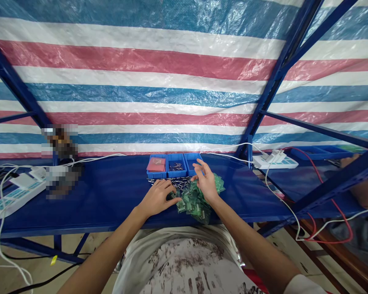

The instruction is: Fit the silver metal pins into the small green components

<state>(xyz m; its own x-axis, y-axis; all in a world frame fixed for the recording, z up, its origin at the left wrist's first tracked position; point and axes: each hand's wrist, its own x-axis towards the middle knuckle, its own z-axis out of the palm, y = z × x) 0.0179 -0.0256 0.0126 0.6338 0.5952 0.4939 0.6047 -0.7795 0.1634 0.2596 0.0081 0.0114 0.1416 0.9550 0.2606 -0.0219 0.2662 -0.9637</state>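
My left hand (159,198) rests over the near edge of a pile of small dark metal pins or screws (180,183). Its fingers are bent and the thumb stands apart, beside a green-tinted clear plastic packet. My right hand (206,180) is raised over a heap of such green packets (194,202), fingers spread, with nothing visible in them. Small metal pieces show inside several packets. Behind the pile stand three joined blue bins: the left bin (156,174) holds a pink packet (156,164), the middle bin (177,174) a few loose metal pieces; the right bin (190,157) is partly hidden by my fingers.
A blue metal bench (110,200) spans the view, with blue frame posts (263,94) and a striped tarp (147,61) behind. White power strips (276,161) with cables lie at both sides. At far right, a co-worker's arm (364,190) sits near another blue bin (309,153).
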